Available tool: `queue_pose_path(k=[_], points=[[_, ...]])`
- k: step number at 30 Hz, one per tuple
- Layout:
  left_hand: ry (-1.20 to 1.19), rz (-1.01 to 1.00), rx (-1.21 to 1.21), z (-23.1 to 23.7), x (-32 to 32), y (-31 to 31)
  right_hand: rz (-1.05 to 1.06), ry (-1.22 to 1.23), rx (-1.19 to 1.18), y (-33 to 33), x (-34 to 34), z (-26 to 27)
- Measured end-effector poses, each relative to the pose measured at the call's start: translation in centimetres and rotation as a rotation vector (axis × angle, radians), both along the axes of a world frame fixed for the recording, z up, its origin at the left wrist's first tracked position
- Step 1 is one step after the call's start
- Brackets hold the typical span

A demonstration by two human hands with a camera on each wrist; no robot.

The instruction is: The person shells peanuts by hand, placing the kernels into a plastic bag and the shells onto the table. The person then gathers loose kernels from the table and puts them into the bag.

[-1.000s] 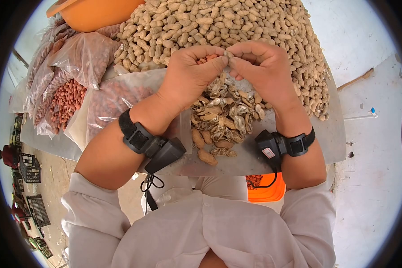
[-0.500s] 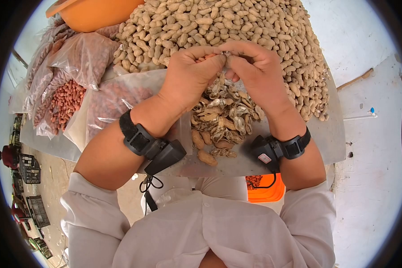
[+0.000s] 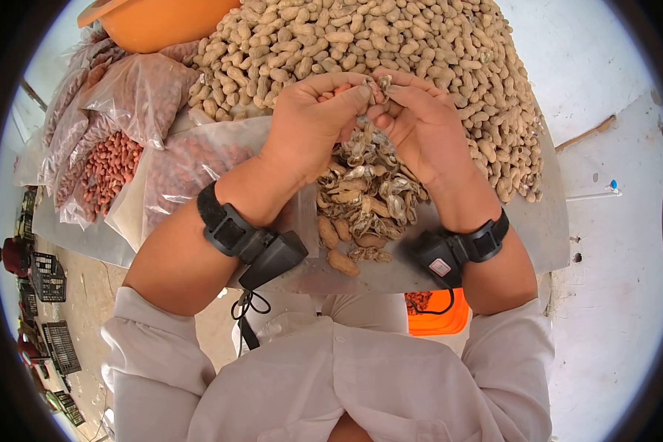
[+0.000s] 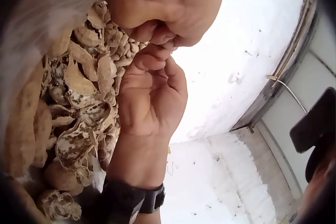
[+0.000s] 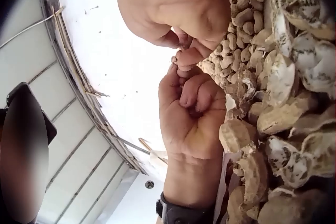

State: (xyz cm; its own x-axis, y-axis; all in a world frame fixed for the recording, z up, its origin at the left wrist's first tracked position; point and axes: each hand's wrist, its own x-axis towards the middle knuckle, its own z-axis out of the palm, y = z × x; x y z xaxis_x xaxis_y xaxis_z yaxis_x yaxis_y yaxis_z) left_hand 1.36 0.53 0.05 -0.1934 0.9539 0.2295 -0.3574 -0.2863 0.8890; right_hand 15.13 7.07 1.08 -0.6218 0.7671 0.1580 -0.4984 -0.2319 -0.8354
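Note:
Over the shell heap my two hands meet fingertip to fingertip. The left hand (image 3: 306,114) curls round several reddish peanut kernels (image 3: 340,89), its thumb and forefinger at a cracked peanut. The right hand (image 3: 427,129) pinches the split peanut shell (image 3: 385,84) between thumb and forefinger. In the left wrist view the right hand (image 4: 152,92) is below, its fingers against the left hand's. The right wrist view shows the left hand (image 5: 191,113) curled, with the small held pieces mostly hidden. Below lie empty peanut shells (image 3: 368,195) and a few whole peanuts (image 3: 342,262).
A large pile of unshelled peanuts (image 3: 331,37) fills the far side of the table (image 3: 527,243). At left are plastic bags (image 3: 136,99) of red kernels and an orange basin (image 3: 166,22). An orange tub (image 3: 449,317) stands below the table edge.
The peanut between the fingertips has been broken open; its shell now stands apart in the right fingers. The right hand has turned and shifted slightly left, while the left hand stays nearly in place.

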Motion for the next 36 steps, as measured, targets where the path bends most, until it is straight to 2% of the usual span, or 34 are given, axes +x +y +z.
queue_pose_path(k=[4, 7, 10, 13, 16, 19, 25, 31, 34, 36], points=[[0.215, 0.091, 0.101, -0.2, 0.0, 0.0, 0.046, 0.036, -0.145, 0.3, 0.0, -0.4], [0.467, 0.183, 0.187, -0.3, -0.1, -0.1, 0.056, 0.027, -0.224, 0.5, -0.1, -0.7], [0.477, 0.183, 0.188, -0.2, -0.1, -0.1, 0.043, 0.008, -0.27, 0.2, -0.1, -0.4], [0.385, 0.177, 0.119, -0.4, -0.5, 0.1, 0.048, -0.011, -0.334, 0.1, 0.0, -0.1], [0.005, 0.02, 0.075, -0.2, -0.7, 0.1, 0.016, -0.059, -0.393, -0.1, 0.2, 0.7], [-0.081, -0.03, 0.01, 0.3, -0.8, 0.0, -0.091, -0.071, -0.396, 0.3, 0.3, 0.8], [0.072, -0.234, -0.225, 0.4, -0.7, -0.3, -0.284, 0.07, -0.296, 1.4, 1.1, 0.8], [-0.106, -0.265, -0.232, 0.1, -0.4, -0.1, -0.269, 0.167, -0.405, 0.2, 0.0, 0.8], [-0.137, -0.127, -0.1, 0.3, 0.1, -0.2, -0.227, 0.203, -0.45, -1.0, -0.6, 0.9], [-0.024, 0.038, -0.004, 0.6, 0.6, -0.3, -0.188, 0.232, -0.482, -2.0, -1.2, 1.4]])
